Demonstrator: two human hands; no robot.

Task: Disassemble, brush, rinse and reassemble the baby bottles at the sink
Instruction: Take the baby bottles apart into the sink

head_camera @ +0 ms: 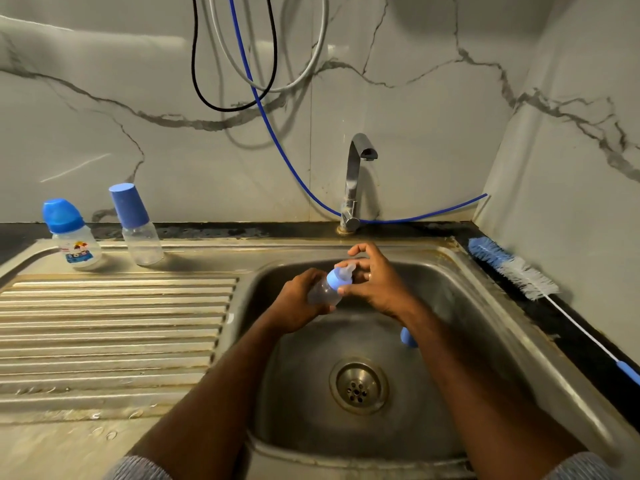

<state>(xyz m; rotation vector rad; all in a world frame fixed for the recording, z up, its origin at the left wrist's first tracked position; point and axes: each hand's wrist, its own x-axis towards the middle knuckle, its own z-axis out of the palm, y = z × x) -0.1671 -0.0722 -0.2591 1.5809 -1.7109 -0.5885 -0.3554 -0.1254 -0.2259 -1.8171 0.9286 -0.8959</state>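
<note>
Left hand (pixel 298 304) grips bottle (pixel 325 292) – right hand (pixel 375 282) pinches collar (pixel 339 278)

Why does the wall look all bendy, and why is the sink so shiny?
In the head view, the wide lens bows the edges, so the wall and the sink rim curve; light glints off the steel; the cables and the tap cast soft shadows; the hand-held bottle looks slightly blurred.

Three clear plastic baby bottles with blue tops: one (pixel 325 289) between the hands, two left of them, a printed one (pixel 74 242) and a plain one (pixel 138 230). One loose blue cap (pixel 408 337) under the right forearm. One blue-and-white bristle bottle brush (pixel 516 270) right of the hands.
</note>
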